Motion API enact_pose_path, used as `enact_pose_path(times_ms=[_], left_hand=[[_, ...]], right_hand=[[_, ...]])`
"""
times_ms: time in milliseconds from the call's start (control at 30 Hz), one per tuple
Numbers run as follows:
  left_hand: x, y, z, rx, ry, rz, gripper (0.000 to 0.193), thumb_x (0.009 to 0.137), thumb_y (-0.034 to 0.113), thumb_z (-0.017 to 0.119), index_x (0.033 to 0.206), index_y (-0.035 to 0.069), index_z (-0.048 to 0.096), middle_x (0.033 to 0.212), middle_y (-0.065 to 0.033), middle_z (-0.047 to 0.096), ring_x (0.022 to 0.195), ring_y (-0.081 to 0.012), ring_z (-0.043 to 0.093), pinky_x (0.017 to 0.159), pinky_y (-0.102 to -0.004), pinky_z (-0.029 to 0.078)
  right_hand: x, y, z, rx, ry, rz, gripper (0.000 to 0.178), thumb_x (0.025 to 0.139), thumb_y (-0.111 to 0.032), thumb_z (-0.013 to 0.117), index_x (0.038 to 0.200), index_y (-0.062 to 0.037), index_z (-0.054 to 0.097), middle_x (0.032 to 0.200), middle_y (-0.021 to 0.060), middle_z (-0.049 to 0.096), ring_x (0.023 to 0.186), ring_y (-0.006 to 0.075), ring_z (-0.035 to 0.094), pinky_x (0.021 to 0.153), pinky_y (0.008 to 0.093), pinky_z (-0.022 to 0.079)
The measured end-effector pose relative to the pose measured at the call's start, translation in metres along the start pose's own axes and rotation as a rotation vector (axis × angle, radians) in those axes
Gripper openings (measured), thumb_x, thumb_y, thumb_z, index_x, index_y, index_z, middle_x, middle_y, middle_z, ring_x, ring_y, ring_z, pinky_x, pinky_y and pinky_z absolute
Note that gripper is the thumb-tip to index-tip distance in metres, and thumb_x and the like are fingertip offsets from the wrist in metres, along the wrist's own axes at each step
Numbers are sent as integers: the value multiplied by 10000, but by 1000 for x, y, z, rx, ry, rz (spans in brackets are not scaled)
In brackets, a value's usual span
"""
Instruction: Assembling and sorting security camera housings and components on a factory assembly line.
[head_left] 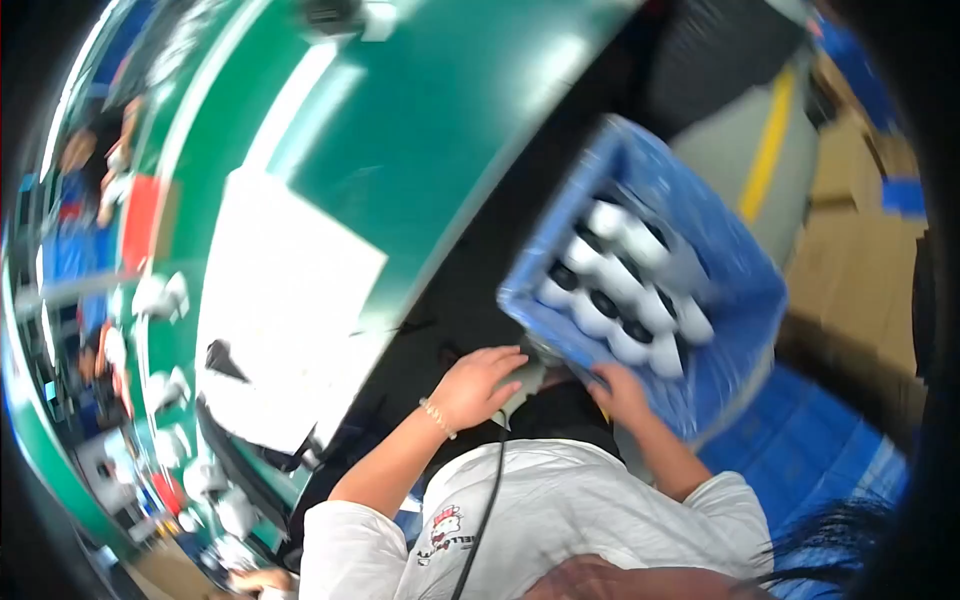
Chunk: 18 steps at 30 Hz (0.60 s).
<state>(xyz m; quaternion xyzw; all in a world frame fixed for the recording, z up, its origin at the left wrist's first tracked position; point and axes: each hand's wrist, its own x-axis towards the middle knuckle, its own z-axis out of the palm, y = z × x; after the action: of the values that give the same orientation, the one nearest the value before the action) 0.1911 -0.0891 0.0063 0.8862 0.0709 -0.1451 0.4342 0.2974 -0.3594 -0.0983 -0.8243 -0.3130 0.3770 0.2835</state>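
My left hand (478,386), with a beaded bracelet on its wrist, reaches toward the near left corner of a blue bin (560,335). Its fingers are stretched out and the thumb stands apart; I see nothing held. A small greyish thing (541,350) lies just beyond its fingertips, too blurred to name. At the bin's near side is my right hand (622,396), its fingers loosely spread close to the wall; whether they touch it I cannot tell. Clear bluish plastic lines the bin. Inside sit several rounded white parts (625,285) with dark openings, packed in rows.
Left of me stands a green table (420,130) with a white sheet (290,290) on it. A dark cable (487,520) hangs across my shirt. Cardboard boxes (850,270) and a blue surface (800,430) lie to the right. People and more white parts (165,295) are farther left.
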Motion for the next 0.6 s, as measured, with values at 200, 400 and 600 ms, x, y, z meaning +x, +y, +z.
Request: enact_pose_path(times_ms=[200,400,600], left_hand=[[-194,4,-85,-210,570,-264,327,795,121,593,1107,46,534,1135,-130,540,1047,-282,498,885,-341,399],[-317,-87,-140,-158,1278,-455,409,763,87,627,1148,24,506,1138,-139,528,1051,-247,508,840,-331,428],[-355,-255,-318,465,1666,-576,583,744,299,653,1203,26,420,1306,-198,342,1208,-358,315,989,-419,273]], right_hand=[[69,-234,15,77,-417,-810,263,742,-159,617,979,-50,584,939,115,602,885,290,559,773,365,445],[124,-359,66,58,99,-1029,300,738,-96,618,1017,-18,539,1060,139,528,978,306,504,843,360,409],[166,-366,141,-172,393,-911,451,780,-199,595,1157,-3,446,1257,179,373,1131,349,376,936,413,322]])
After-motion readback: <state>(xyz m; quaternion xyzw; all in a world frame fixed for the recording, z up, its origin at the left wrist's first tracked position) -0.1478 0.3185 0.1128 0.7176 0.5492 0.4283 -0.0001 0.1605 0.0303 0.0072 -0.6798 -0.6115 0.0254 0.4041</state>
